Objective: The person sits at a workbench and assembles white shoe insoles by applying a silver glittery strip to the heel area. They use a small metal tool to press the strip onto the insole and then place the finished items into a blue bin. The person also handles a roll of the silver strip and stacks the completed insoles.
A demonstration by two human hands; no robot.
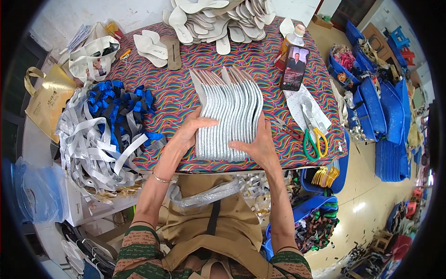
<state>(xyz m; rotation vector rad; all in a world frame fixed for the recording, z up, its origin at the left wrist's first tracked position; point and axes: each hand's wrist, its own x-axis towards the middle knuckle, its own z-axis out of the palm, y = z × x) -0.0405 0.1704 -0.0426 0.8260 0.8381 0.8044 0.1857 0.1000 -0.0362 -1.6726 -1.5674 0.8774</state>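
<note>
A tight row of silver-edged insoles (227,121) stands on edge on the patterned tabletop (172,88), close to its front edge. My left hand (191,129) grips the row from the left, thumb lying across the glittery edges. From the right, my right hand (260,143) holds the other side, its thumb pressed on the front edges. The fingers of both hands are partly hidden behind the row. Across my brown apron (232,218) lies a silver glitter strip (204,197).
Silver strips (100,144) and blue ribbons (116,100) heap at the left. Loose insoles (218,23) pile at the back. On the right are a phone (294,67) leaning on a bottle (297,35), snips (287,129) and scissors (313,139). Blue bins (388,107) stand beyond.
</note>
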